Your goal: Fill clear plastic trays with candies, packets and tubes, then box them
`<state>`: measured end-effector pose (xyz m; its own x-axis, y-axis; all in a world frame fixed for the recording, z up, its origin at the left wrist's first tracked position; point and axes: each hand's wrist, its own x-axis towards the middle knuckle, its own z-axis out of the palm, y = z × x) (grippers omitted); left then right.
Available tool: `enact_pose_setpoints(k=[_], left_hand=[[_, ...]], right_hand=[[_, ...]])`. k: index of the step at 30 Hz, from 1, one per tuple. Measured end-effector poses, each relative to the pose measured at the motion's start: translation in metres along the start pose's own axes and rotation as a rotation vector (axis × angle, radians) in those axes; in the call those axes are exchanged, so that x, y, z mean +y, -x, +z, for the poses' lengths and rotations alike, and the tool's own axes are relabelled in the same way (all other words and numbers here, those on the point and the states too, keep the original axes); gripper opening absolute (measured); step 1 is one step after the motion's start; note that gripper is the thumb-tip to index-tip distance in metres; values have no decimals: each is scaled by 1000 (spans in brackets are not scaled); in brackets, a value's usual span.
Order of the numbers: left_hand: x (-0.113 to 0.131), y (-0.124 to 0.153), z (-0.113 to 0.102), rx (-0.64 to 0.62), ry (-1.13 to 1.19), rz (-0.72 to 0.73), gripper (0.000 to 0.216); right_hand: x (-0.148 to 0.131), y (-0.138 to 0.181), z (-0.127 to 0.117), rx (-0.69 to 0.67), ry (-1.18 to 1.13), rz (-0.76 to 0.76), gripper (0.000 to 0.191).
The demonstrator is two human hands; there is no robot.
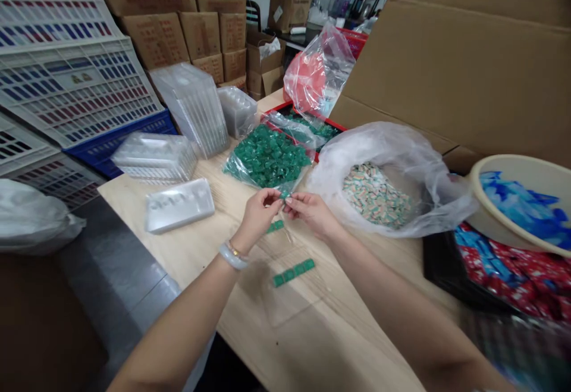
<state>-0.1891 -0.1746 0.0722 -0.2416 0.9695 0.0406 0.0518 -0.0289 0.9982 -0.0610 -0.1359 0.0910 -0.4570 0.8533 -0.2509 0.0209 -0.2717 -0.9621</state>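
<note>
My left hand (260, 212) and my right hand (311, 212) meet over the table, fingertips pinched on a small green translucent piece (284, 194) between them. Just beyond them, a clear plastic bag holds a heap of similar green pieces (270, 157). Below my hands lies a clear plastic tray (292, 309) with a row of several green pieces (293, 272) along its far edge. Another short row of green pieces (275, 226) shows under my left hand, partly hidden by it.
Clear trays (154, 157) are stacked at left, beside a single clear tray (181, 206). To the right sit a plastic bag of small pale pieces (377, 196), a cream basin (479, 181) with blue packets, and red packets (513, 273). Cartons (154, 41) and crates (80, 91) stand behind.
</note>
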Motion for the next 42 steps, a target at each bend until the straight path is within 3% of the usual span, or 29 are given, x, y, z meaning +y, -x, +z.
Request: enact_pose_setpoints(k=[4,6,8,10,17,20,26,29,32,37,39,42], left_hand=[[0,45,-11,-65,93,-139,10],[1,66,-17,-170,268,-264,14],[2,84,-24,-288,461,-428,17],[3,98,-29,-330,570,-548,19],[-1,133,-37,-263,796,-730,17],[-8,145,-39,-323,705,-738,15],[-16,153,-36,-252,730,-849,16],[-18,152,-35,-271,665,-829,21],[-21,149,-39,-274,464,-702,27],[-24,135,-51,-75,151,-494,30],[-22,127,-56,-41,81,-428,30],[-14,110,-62,-86,-16,-335,30]], right_hand=[[19,38,17,99,176,-36,28],[29,55,24,115,256,-74,26],[37,70,31,23,300,-100,26],[43,84,37,-63,338,-121,24],[52,121,49,-33,747,-517,14],[60,129,48,-72,866,-591,13],[65,135,48,-125,927,-645,26],[61,135,46,-162,926,-583,23],[62,132,39,-189,1028,-515,19],[73,121,25,-180,1293,-507,22],[77,115,24,-245,1371,-531,20],[80,105,27,-367,1427,-564,17]])
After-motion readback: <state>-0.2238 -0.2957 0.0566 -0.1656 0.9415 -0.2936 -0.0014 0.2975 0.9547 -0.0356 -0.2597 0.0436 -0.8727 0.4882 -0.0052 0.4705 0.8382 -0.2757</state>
